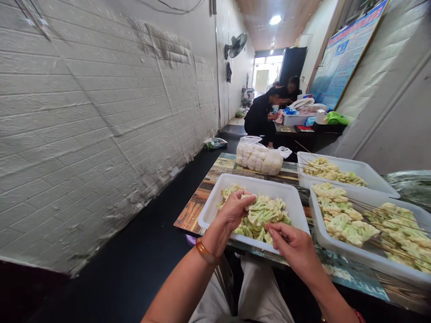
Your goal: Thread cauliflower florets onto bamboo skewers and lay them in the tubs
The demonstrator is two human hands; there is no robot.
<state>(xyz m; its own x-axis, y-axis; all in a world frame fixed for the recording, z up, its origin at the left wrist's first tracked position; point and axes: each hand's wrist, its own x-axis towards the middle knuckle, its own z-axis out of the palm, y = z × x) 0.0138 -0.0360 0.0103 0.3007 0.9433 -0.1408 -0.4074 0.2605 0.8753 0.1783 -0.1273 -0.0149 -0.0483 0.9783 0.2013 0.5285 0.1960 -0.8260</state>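
Observation:
Pale green-white cauliflower florets [240,229] lie in a white plastic tray [292,190] in front of me. Over this tray, my left hand [235,208] is closed, with a cauliflower floret [264,210] between thumb and fingers. My right hand [291,244] is pinched at the lower right of that floret, its fingertips against the stem side. Whatever lies between those right fingertips is too small to make out.
To the right, a near tray [332,246] and a far tray [377,172] hold cauliflower on thin skewers. A plastic bag of pale round items [261,158] stands behind my tray. Two people in black [261,116] work at a farther table. A brick-patterned wall [101,112] runs along the left.

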